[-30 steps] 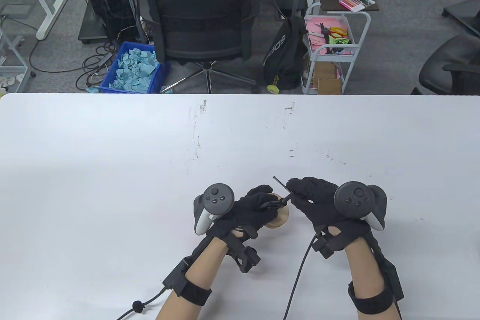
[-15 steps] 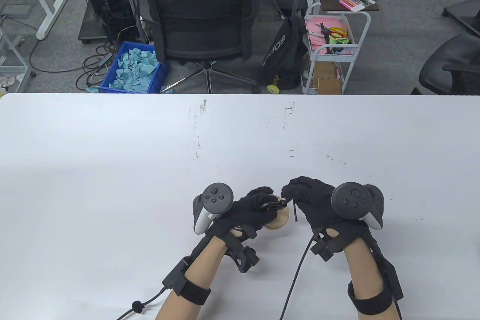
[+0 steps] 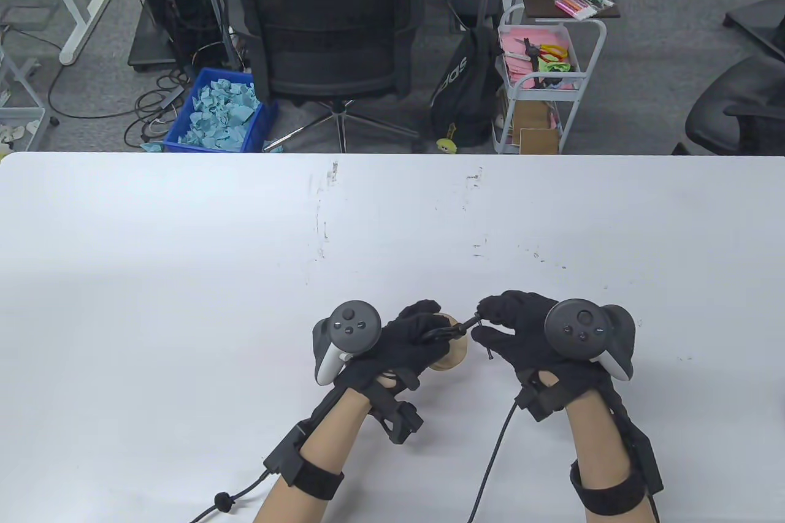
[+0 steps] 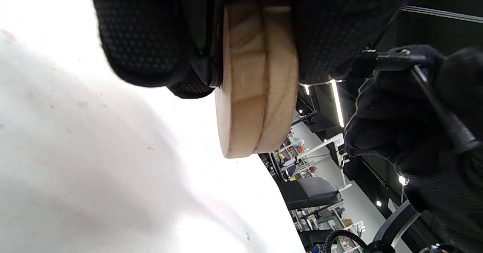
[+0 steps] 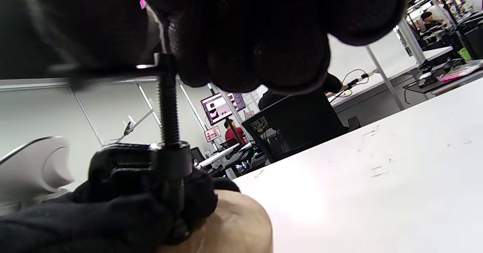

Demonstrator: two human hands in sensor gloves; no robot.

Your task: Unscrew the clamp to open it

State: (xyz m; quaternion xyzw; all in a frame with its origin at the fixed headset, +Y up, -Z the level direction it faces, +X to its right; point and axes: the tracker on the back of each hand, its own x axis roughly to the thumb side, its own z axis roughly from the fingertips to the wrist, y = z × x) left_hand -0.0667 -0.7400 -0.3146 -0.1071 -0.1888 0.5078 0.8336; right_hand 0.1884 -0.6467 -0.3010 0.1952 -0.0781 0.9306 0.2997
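L hand [image 3: 409,340] grips black clamp [image 3: 443,333] w/ two stacked wooden discs [image 4: 253,83], held on edge just above white bench [image 3: 184,278], near front edge. R hand [image 3: 521,333] fingers [image 5: 264,53] closed on crossbar handle [image 3: 481,336] at end of clamp's threaded screw [image 5: 168,106]; bar passes thru screw head. Readable text: "adidas" logo, partly visible, on black bag [image 3: 461,91] on floor beyond bench. No label legible on clamp.
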